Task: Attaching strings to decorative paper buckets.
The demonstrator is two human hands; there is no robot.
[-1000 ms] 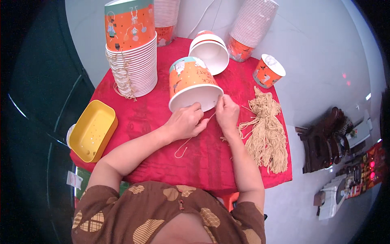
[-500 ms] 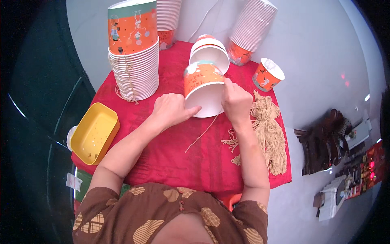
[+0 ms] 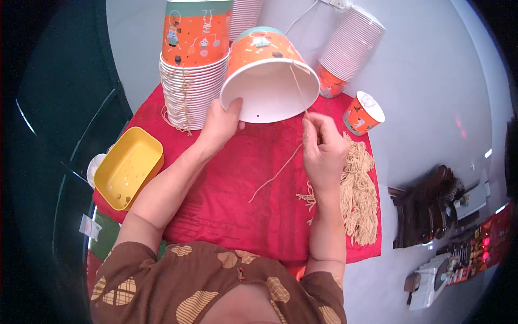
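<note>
My left hand [image 3: 218,125] grips the lower left rim of an orange paper bucket [image 3: 264,89], thumb inside. The bucket is tilted so its white mouth faces me; one small dark hole shows near its lower rim. A thin tan string [image 3: 276,175] runs from the bucket's upper rim, across the mouth, to my right hand [image 3: 325,148]. The right fingers are pinched on it, and a loose length hangs over the red cloth. Beside my right forearm lies a bundle of tan strings [image 3: 359,194].
A tall bucket stack [image 3: 197,97] with strings on its side stands at the far left. Another stack [image 3: 350,46] leans at the far right. A small orange cup [image 3: 364,113] stands near the string bundle. A yellow tub [image 3: 129,167] sits on the red-covered table [image 3: 243,216] at left.
The bucket has been raised and turned, its mouth now more toward me. My left hand has taken its rim. My right hand has left the rim and moved lower with the string pulled taut.
</note>
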